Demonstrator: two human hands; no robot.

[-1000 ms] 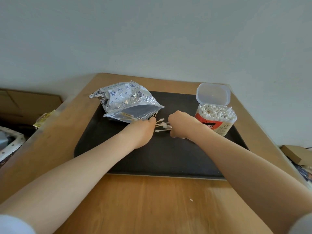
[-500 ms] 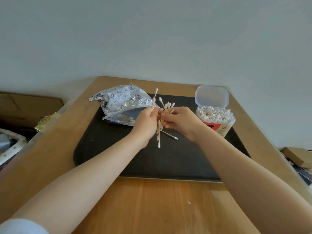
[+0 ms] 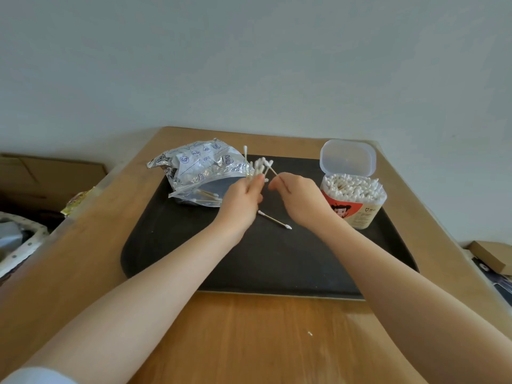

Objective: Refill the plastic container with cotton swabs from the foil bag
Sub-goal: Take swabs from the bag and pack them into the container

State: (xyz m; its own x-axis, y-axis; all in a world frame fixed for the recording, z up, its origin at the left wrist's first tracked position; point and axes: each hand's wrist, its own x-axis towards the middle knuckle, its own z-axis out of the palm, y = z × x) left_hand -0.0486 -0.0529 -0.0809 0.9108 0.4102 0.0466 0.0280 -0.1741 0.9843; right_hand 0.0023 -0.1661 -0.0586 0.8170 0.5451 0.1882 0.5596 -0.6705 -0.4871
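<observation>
A black tray (image 3: 166,253) lies on a wooden table (image 3: 249,342), and everything else sits around or on that tray. The foil bag (image 3: 198,169) lies at the tray's far left corner, its mouth open toward the middle, with a few swabs showing inside the clear part. The plastic box (image 3: 353,202) stands at the tray's far right corner. Its lid (image 3: 347,157) is flipped up at the back, and the box is packed full of white tips standing up. Both hands are raised over the far middle of the tray, between the bag and the box. The left hand (image 3: 243,196) is closed around a bunch of swabs (image 3: 259,166), and their white tips poke up above the fingers, just beside the bag's mouth. The right hand (image 3: 297,196) is close to the left one, with its fingers curled in, and it pinches one swab (image 3: 273,170) that slants up toward the bunch. A loose swab (image 3: 274,219) lies flat on the tray under the two hands, pointing from the left wrist toward the right wrist. A small white speck (image 3: 309,333) sits on the table on the near side of the tray.
</observation>
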